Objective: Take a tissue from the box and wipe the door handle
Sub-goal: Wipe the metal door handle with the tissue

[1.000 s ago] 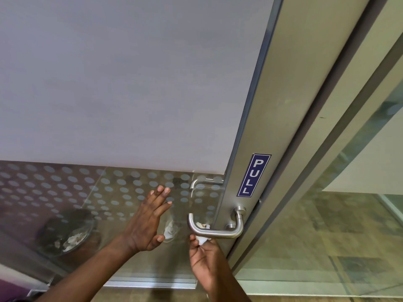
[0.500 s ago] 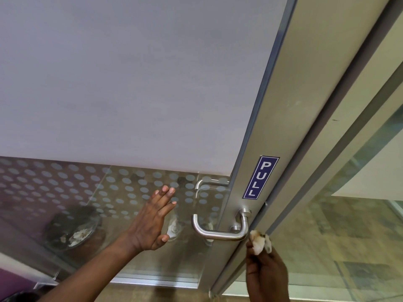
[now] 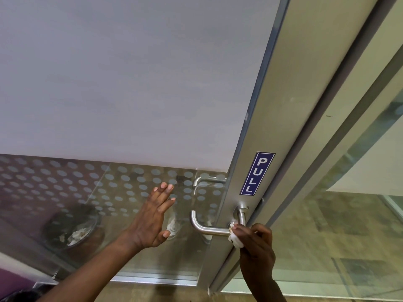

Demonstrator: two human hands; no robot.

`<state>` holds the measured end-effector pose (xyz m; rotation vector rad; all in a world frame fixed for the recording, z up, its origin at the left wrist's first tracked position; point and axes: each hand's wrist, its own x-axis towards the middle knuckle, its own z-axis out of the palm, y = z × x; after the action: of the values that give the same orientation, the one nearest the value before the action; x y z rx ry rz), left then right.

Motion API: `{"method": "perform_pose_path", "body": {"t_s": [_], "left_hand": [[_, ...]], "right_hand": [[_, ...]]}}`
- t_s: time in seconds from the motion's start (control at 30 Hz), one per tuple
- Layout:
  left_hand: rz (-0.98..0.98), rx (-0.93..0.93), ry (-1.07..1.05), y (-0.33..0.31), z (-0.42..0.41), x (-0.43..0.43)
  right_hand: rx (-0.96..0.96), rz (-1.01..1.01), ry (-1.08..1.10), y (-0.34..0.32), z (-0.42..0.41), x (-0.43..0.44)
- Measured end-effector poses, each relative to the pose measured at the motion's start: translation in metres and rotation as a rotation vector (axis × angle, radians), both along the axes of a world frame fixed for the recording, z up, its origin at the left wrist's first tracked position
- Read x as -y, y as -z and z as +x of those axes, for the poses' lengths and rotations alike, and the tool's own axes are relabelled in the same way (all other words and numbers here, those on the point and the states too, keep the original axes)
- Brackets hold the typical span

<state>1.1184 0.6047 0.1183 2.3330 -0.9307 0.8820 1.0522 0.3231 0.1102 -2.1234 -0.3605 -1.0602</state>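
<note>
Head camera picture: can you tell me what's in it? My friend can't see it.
The right hand presses a crumpled white tissue against the curved silver metal door handle. The left hand rests flat on the dotted glass door, below a blue PULL sticker.

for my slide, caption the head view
Right hand presses crumpled white tissue on curved steel door handle; left hand braces glass.

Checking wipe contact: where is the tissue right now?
In the head view, lower right: the tissue is bunched in the right hand, pressed against the handle at its bend, below the PULL sign.
</note>
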Motion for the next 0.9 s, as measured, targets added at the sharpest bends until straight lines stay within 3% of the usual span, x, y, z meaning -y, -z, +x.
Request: {"method": "perform_pose_path", "body": {"t_s": [0.37, 0.5, 0.77, 0.9], "left_hand": [[0.008, 0.008, -0.005, -0.001, -0.002, 0.001], [0.002, 0.003, 0.001, -0.003, -0.001, 0.000], [0.008, -0.017, 0.007, -0.002, -0.001, -0.002], [0.004, -0.030, 0.016, -0.002, -0.002, -0.002]], "right_hand": [[0.208, -0.167, 0.109, 0.005, 0.003, -0.057], [0.108, -0.358, 0.115, -0.004, 0.000, -0.079], [0.059, -0.397, 0.215, -0.030, -0.001, -0.112], [-0.078, -0.478, 0.282, -0.041, 0.002, -0.121]]}}
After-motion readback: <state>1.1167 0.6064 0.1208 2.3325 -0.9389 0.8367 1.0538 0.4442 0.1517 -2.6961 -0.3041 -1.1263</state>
